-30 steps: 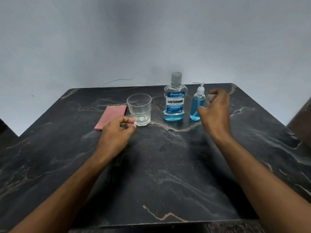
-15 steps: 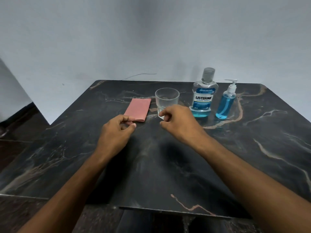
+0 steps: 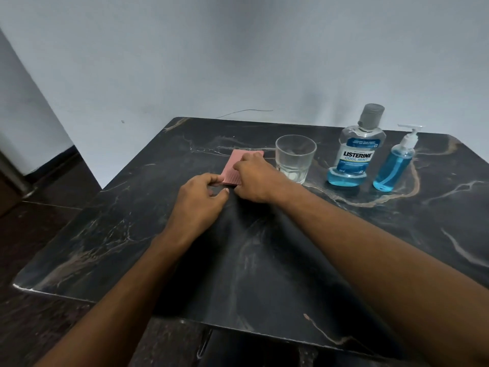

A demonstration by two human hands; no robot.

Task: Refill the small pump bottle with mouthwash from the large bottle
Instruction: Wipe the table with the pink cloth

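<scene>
The right hand (image 3: 254, 178) lies fingers-down on the pink cloth (image 3: 234, 168), while the left hand (image 3: 202, 200) pinches its near edge, likely readying it for spills. Well right on the tabletop (image 3: 264, 260), past the glass (image 3: 295, 161), the large bottle (image 3: 353, 152) and small pump bottle (image 3: 394, 165) stand capped, untouched.

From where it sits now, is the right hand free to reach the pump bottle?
Probably yes: the right hand rests on the pink cloth, and only the glass and large bottle stand between it and the pump bottle.
</scene>
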